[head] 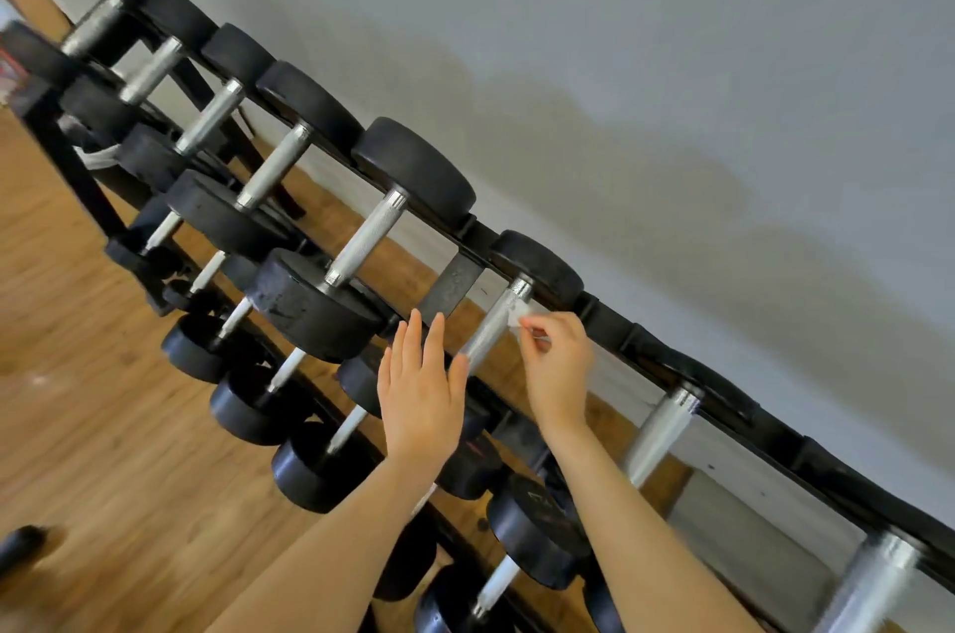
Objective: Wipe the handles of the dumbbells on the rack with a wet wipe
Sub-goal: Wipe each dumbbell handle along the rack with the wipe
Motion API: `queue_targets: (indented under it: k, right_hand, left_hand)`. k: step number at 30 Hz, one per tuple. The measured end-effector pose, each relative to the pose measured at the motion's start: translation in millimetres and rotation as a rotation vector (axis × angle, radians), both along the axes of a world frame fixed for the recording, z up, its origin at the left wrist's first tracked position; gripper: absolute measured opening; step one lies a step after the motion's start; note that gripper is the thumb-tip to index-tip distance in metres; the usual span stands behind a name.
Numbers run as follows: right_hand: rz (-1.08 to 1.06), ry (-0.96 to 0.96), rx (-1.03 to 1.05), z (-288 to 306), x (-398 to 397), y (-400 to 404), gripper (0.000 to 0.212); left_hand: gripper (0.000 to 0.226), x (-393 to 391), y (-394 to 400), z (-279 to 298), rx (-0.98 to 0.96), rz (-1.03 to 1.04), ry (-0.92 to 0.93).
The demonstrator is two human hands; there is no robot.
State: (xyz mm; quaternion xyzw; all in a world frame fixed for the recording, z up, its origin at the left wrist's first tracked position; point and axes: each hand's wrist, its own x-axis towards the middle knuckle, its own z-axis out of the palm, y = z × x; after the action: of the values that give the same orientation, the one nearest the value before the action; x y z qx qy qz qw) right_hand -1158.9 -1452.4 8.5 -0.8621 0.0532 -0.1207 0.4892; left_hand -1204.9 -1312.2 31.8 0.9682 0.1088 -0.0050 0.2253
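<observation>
A black dumbbell rack [449, 283] runs diagonally across the view, holding several black dumbbells with silver knurled handles. My right hand [555, 364] pinches a small white wet wipe [517, 314] against the upper end of one silver handle [491, 327] on the top row. My left hand [421, 389] hovers with its fingers straight, just left of that handle's lower end and in front of the near weight head. A bigger dumbbell [362, 239] sits to the left on the same row.
A grey wall [672, 64] stands behind the rack. Lower tiers hold smaller dumbbells [248, 405] above a wooden floor [103, 426]. More silver handles [664, 431] lie to the right. A dark object [20, 547] sits on the floor at the lower left.
</observation>
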Motion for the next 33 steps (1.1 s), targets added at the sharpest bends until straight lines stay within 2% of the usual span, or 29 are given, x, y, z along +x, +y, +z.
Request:
queue_targets:
  k: [4,8,20,28,33]
  right_hand:
    - [-0.058,-0.076,0.121,-7.9,0.5,9.1,0.015]
    - [-0.097,-0.151,0.140,-9.9,7.7,15.5,0.017]
    - [-0.347,-0.190,0.290,-15.5,17.2,44.4,0.023]
    - [-0.255,-0.254,0.196,-19.4,9.6,46.0,0.027]
    - [-0.293,-0.239,0.237,-16.5,16.5,45.0,0.027]
  left_hand:
    - [0.056,-1.8,-4.0,-7.5,-0.027,0.055,-0.084]
    - [0.063,-1.9,-5.3,-12.5,-0.055,0.078,-0.153]
    - [0.059,-1.2,-3.2,-19.9,-0.098,0.089,-0.172]
    - [0.056,-1.7,-3.2,-21.4,-0.104,0.079,-0.207]
    - [0.057,-1.8,-2.9,-20.0,-0.107,0.075,-0.206]
